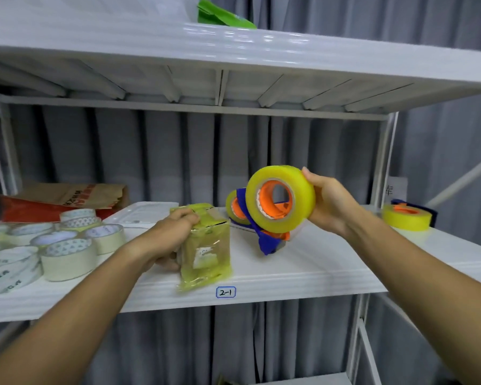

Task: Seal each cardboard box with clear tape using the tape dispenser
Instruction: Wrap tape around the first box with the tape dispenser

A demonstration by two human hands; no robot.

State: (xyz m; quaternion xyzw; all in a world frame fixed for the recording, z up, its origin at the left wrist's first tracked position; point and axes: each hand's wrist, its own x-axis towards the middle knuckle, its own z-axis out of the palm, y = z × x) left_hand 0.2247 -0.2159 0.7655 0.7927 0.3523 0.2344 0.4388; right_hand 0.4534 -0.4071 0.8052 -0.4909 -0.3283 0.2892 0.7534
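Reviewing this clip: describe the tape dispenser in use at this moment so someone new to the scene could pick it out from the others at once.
Start at the white shelf labelled 2-1 and look right of the taped cardboard box that the left hand grips. The tape dispenser is the blue-framed yellow roll with an orange core. Unlike the two other yellow rolls on the shelf, it is lifted, gripped by the right hand.

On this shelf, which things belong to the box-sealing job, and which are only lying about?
Belong to the job:
- cardboard box, already wrapped in tape, held by the left hand
- tape dispenser with its yellowish roll, held by the right hand

Only lying about:
- second dispenser behind
- third dispenser at right
- pale tape rolls
- paper bag
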